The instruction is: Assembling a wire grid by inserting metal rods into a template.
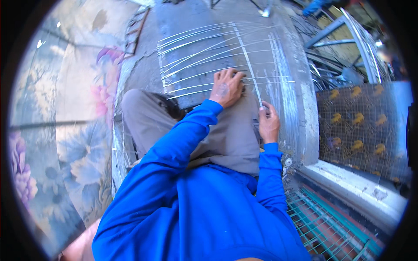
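Thin metal rods (pixel 198 58) lie spread out from left to right on the floor in front of my knees, some crossing at a slant. A pale metal strip (pixel 246 59) runs lengthwise over them on the right. My right hand (pixel 269 123) pinches the near end of this strip between thumb and fingers. Beside my raised knee, my left hand (pixel 227 88) is closed, back upward, its fingers curled over at the nearest rods. What those fingertips hold is hidden. Another lengthwise strip (pixel 161 61) crosses the rods' left ends.
More thin rods (pixel 285 82) lie lengthwise to the right. Beyond a concrete ledge (pixel 310 117) are metal frames (pixel 361 43) and a dark patterned panel with wire mesh (pixel 357 126). A green wire grid (pixel 331 226) sits lower right. Flowered sheeting (pixel 78 108) covers the left side.
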`<action>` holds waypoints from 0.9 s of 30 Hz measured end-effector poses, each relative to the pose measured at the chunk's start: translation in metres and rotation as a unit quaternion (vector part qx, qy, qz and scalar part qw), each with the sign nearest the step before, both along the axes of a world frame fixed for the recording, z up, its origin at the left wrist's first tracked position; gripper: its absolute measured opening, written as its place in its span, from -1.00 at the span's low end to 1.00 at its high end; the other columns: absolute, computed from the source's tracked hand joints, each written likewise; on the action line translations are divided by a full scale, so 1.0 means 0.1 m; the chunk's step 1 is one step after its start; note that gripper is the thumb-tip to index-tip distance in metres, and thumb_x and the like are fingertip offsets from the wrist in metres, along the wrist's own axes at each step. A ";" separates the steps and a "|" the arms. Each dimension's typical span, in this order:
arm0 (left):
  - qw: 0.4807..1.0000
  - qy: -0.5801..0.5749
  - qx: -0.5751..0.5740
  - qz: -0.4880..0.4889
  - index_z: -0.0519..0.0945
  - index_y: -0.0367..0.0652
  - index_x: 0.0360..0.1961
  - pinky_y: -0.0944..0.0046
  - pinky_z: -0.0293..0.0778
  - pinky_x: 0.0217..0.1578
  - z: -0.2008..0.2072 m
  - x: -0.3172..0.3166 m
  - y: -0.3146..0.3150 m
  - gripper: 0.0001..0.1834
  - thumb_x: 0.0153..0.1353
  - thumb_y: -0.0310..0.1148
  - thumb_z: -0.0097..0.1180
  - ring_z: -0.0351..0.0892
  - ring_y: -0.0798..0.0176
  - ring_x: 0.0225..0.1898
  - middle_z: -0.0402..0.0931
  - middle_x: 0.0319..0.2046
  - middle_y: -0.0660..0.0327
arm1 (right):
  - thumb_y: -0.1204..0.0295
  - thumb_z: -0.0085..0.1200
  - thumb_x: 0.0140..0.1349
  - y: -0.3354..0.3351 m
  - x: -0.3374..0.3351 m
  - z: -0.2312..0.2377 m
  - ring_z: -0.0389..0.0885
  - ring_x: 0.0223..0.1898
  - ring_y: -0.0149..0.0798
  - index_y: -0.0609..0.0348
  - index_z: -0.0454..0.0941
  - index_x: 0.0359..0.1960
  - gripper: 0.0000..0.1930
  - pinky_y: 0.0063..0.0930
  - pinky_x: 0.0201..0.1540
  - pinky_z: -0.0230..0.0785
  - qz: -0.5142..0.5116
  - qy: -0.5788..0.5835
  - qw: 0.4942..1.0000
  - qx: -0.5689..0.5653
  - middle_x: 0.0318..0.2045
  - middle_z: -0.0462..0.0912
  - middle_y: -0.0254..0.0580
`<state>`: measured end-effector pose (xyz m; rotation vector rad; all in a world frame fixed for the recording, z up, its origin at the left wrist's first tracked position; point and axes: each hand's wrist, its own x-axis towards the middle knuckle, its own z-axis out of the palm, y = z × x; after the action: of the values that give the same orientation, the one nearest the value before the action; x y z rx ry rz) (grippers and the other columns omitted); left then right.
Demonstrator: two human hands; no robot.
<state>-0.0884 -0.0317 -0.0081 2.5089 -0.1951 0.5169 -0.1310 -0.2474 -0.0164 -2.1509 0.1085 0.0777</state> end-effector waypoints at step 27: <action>0.997 0.061 -0.037 0.041 0.69 -0.02 -0.05 -0.03 0.45 -0.01 0.21 0.13 0.92 -0.76 0.31 -0.25 0.19 0.59 -0.07 -0.01 0.60 -0.11 0.07 | 0.25 0.04 0.42 0.07 0.12 0.25 0.73 -0.23 -0.02 0.02 0.59 0.14 -0.67 -0.19 -0.10 0.53 0.046 -0.001 0.995 -0.085 -0.26 0.75 -0.03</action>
<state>-0.0753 0.0603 0.0125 2.4737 -0.0267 0.3950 -0.1189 -0.2401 0.0083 -2.3249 0.0136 0.1233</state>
